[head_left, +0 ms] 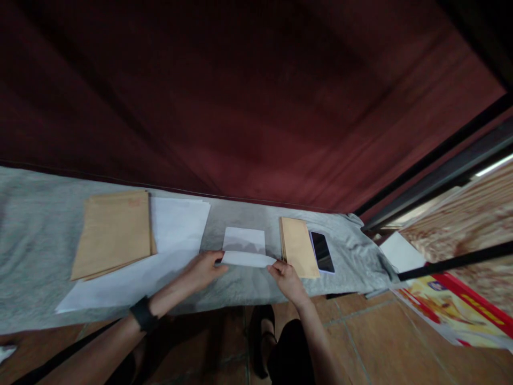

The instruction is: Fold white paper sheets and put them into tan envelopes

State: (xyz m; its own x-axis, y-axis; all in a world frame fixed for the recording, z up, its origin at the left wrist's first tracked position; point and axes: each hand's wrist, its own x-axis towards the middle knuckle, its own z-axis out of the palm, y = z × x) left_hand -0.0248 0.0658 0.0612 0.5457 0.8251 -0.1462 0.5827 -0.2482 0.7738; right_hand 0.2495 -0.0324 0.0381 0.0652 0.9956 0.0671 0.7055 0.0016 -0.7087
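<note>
A white sheet of paper (244,239) lies in front of me on the grey cloth, its near part lifted and curled over into a folded strip (246,259). My left hand (207,268) pinches the left end of that strip between thumb and fingers. At the strip's right end, my right hand (285,275) grips the paper the same way. Just beyond my right hand rests a stack of small brown envelopes (300,248). Left of my left hand, white paper sheets (178,224) are spread flat.
Large brown envelopes (114,230) lie on the white sheets at the left. A phone (322,252) sits right of the small envelopes. The grey cloth (352,256) borders a dark red curtain (240,107). A colourful box (452,310) is by the tiled floor, near a dark metal bar (457,262).
</note>
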